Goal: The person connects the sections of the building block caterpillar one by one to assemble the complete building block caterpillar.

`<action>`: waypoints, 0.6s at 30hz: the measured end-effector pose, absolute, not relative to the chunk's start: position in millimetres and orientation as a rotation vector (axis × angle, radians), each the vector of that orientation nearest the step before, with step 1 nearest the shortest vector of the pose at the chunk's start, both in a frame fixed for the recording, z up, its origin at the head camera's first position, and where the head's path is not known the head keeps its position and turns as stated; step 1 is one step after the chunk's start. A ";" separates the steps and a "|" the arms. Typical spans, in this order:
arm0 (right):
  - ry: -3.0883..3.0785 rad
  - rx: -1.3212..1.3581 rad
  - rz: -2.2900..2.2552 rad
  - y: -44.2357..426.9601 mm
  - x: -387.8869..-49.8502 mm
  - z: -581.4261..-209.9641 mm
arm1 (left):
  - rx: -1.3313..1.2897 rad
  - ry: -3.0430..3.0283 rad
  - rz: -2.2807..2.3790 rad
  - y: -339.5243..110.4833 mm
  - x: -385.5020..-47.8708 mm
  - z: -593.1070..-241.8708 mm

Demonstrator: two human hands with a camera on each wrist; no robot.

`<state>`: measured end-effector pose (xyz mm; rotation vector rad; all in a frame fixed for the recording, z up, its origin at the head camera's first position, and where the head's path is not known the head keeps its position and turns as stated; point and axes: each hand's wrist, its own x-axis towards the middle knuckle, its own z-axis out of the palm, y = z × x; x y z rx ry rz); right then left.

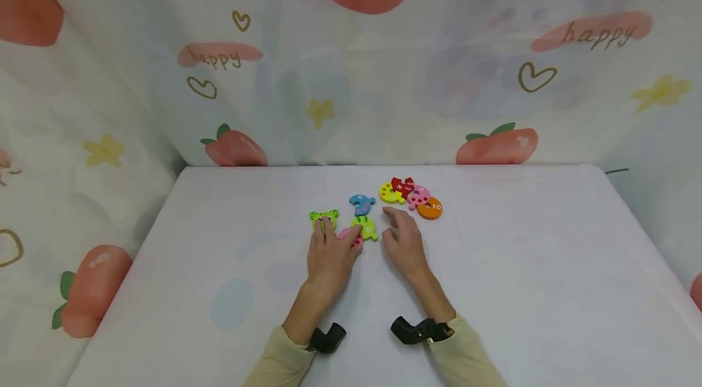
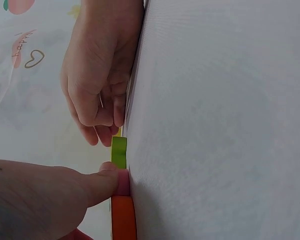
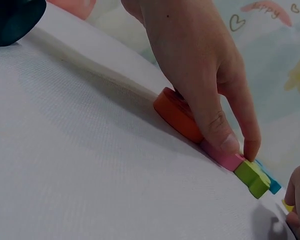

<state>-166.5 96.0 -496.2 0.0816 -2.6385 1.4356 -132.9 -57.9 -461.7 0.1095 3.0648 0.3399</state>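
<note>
One left hand (image 1: 331, 259) touching, right hand (image 1: 406, 245) free

The left rests extended fingers on a flat lime-green frog-faced piece (image 1: 334, 216), thumb touching a flat pink spotted piece (image 1: 358, 242). Between the hands sits a flat striped green piece (image 1: 367, 229). The right (fingers loosely bent, gripping nothing) hangs near a yellow-red-pink-orange cluster (image 1: 418, 196).

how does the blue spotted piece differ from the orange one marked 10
The blue piece has pinkish-purple spots, while the orange piece bears a white 10. The blue piece has jutting ends; the orange piece looks rounder. The blue piece lies left of the orange piece in the head view. Both rest on the white table.
</note>
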 end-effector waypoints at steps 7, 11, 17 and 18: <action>-2.611 0.068 1.445 99.4 -166.9 -495.6 | 0.109 3.050 0.369 -54.4 -133.1 -460.7; -2.596 0.083 1.449 99.6 -168.0 -495.3 | 0.103 3.051 0.359 -54.9 -133.5 -459.7; -2.595 0.078 1.443 100.8 -169.5 -495.8 | 0.107 3.051 0.357 -54.1 -134.3 -459.7; -2.596 0.074 1.442 101.3 -169.6 -495.7 | 0.109 3.049 0.366 -53.7 -134.4 -459.8</action>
